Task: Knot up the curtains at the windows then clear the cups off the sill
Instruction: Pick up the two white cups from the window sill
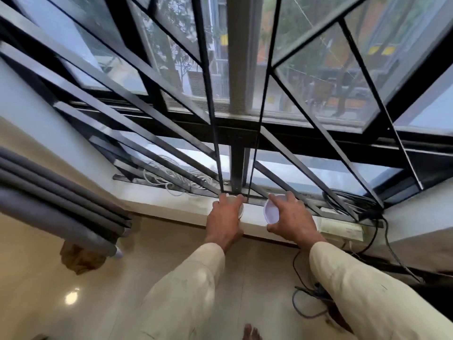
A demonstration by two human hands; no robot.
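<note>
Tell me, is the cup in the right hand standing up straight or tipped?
Tipped. The white cup in the right hand leans so its round open mouth faces the camera, with fingers curled around its rim.

The white sill (186, 209) bears two white cups (271, 212) near its middle, coiled white cable (171, 177) far left, black cables (353, 200) right.

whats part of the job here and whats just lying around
Job: left cup under the left hand; right cup in the right hand; sill; curtain.

Lying about: white cable coil, black cables, power strip.
</note>
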